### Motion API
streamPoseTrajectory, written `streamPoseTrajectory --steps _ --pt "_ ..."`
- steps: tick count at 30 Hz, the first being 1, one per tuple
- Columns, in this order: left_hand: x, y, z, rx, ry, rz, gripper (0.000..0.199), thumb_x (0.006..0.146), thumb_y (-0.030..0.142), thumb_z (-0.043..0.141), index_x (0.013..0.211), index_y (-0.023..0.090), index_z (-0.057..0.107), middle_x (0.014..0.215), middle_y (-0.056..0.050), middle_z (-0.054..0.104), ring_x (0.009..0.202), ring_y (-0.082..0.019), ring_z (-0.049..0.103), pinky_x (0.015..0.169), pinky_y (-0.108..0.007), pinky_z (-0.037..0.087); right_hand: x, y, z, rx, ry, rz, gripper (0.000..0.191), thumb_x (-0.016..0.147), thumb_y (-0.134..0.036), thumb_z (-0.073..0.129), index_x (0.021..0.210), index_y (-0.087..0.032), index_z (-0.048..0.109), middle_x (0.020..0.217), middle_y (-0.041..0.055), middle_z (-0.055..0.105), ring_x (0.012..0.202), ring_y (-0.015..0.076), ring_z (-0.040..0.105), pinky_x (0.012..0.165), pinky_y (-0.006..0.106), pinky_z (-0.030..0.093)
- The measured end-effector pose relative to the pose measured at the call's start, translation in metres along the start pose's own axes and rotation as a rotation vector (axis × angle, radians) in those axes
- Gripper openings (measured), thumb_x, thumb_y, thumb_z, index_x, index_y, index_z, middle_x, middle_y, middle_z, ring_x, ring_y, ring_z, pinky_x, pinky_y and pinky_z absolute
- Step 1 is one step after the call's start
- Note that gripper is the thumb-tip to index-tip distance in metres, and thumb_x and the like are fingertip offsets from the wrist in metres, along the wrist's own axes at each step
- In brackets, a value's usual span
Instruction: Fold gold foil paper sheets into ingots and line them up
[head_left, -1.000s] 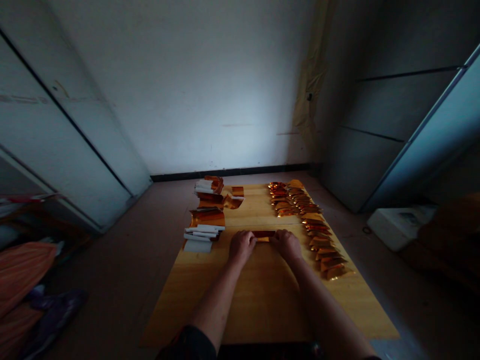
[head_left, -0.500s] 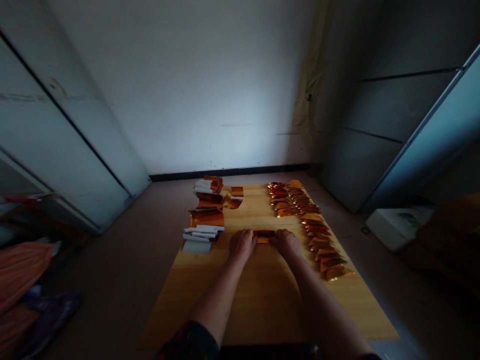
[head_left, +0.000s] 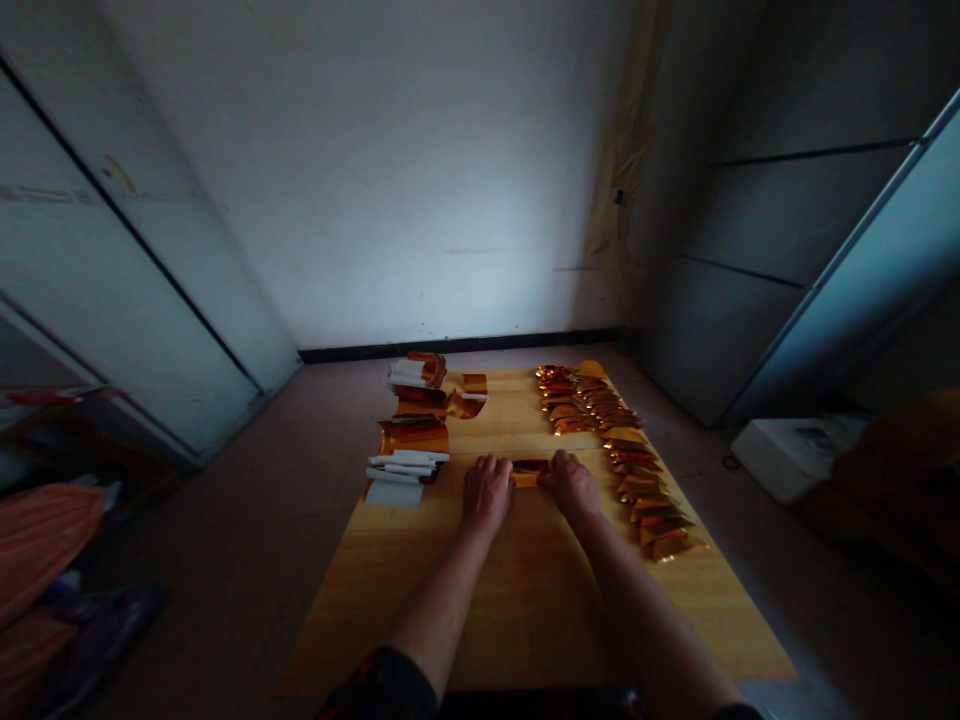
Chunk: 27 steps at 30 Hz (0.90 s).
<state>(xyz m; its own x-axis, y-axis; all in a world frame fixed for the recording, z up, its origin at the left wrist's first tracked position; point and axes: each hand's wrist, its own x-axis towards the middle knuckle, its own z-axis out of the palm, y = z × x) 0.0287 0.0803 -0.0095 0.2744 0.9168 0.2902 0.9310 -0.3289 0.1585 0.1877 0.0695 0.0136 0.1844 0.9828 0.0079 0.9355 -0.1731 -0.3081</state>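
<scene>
My left hand point(head_left: 489, 492) and my right hand point(head_left: 571, 484) grip the two ends of a small sheet of gold foil paper point(head_left: 531, 474) on the wooden table. The fingers of both hands are bent and closed on it, and they hide its ends. Between them the sheet shows a dark reddish far strip and a bright gold near strip. Left of my left hand lie stacks of flat foil sheets point(head_left: 414, 437), some with white undersides point(head_left: 396, 492) up. Beyond my right hand, folded gold foil pieces point(head_left: 646, 485) overlap in rows along the table's right side.
The wooden table point(head_left: 540, 620) stands a little way from a pale wall point(head_left: 420, 200). Grey cabinets point(head_left: 757, 280) rise at the right, with a white box point(head_left: 784, 455) on the floor. Orange cloth point(head_left: 45, 540) and a purple item point(head_left: 105, 630) are at the lower left.
My left hand has shifted slightly to the right, and the fingers of both hands have lifted a little. The near gold strip of the paper shows brighter. The stacks have not moved.
</scene>
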Motion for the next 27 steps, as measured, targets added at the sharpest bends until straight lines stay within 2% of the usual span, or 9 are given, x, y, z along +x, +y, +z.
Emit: streamPoseTrajectory --steps 3,5,10,15,19,23,27 --pt "0.001 0.002 0.002 0.029 0.003 0.119 0.012 0.087 0.017 0.048 0.087 0.021 0.06 0.09 -0.006 0.059 0.093 -0.022 0.051 0.076 -0.033 0.038 -0.005 -0.003 0.005 -0.005 0.055 -0.121 0.015 0.088 -0.025 0.048 0.094 -0.02 0.059 0.094 0.0063 0.064 0.08 0.0158 0.061 0.06 0.024 0.036" --pt "0.002 0.002 0.003 0.029 -0.02 0.166 0.016 0.087 0.014 0.046 0.085 0.021 0.061 0.087 -0.007 0.059 0.092 -0.022 0.051 0.075 -0.033 0.038 -0.007 -0.007 0.007 -0.02 0.047 -0.167 0.02 0.091 -0.021 0.041 0.092 -0.02 0.061 0.093 0.0067 0.064 0.079 0.0149 0.061 0.06 0.023 0.037" --pt "0.001 -0.001 0.0 -0.009 -0.045 0.19 0.018 0.087 0.013 0.048 0.083 0.021 0.064 0.086 -0.006 0.063 0.09 -0.021 0.053 0.076 -0.034 0.036 -0.006 -0.014 0.005 -0.064 -0.028 -0.111 0.024 0.091 -0.02 0.039 0.094 -0.019 0.063 0.095 0.0078 0.064 0.078 0.0152 0.062 0.06 0.023 0.038" --pt "-0.008 -0.008 -0.005 -0.063 -0.025 0.133 0.02 0.088 0.017 0.048 0.087 0.026 0.067 0.09 -0.003 0.068 0.092 -0.02 0.054 0.077 -0.035 0.032 -0.005 -0.018 0.005 -0.046 -0.068 -0.048 0.019 0.088 -0.032 0.048 0.094 -0.02 0.061 0.099 0.007 0.063 0.086 0.0163 0.062 0.066 0.023 0.04" --pt "-0.01 -0.01 -0.004 -0.157 -0.023 0.037 0.019 0.083 0.014 0.054 0.087 0.027 0.068 0.091 -0.001 0.069 0.091 -0.019 0.055 0.076 -0.034 0.032 -0.008 -0.025 0.007 -0.047 -0.024 -0.024 0.034 0.08 -0.05 0.058 0.095 -0.018 0.059 0.099 0.0093 0.062 0.093 0.0209 0.06 0.07 0.027 0.042" --pt "-0.008 -0.01 -0.003 -0.235 -0.017 -0.004 0.019 0.079 0.012 0.057 0.086 0.027 0.068 0.091 0.001 0.07 0.091 -0.019 0.055 0.076 -0.033 0.032 -0.009 -0.028 0.007 -0.049 -0.017 0.0 0.036 0.078 -0.047 0.062 0.099 -0.018 0.058 0.101 0.0103 0.061 0.097 0.0225 0.059 0.072 0.028 0.041" --pt "-0.008 -0.01 -0.004 -0.281 -0.019 -0.009 0.018 0.079 0.012 0.058 0.082 0.026 0.069 0.09 0.001 0.07 0.091 -0.018 0.055 0.078 -0.033 0.032 -0.005 -0.021 0.006 -0.003 -0.07 -0.006 0.025 0.078 -0.037 0.061 0.096 -0.019 0.059 0.1 0.0077 0.061 0.089 0.0191 0.059 0.066 0.025 0.038"
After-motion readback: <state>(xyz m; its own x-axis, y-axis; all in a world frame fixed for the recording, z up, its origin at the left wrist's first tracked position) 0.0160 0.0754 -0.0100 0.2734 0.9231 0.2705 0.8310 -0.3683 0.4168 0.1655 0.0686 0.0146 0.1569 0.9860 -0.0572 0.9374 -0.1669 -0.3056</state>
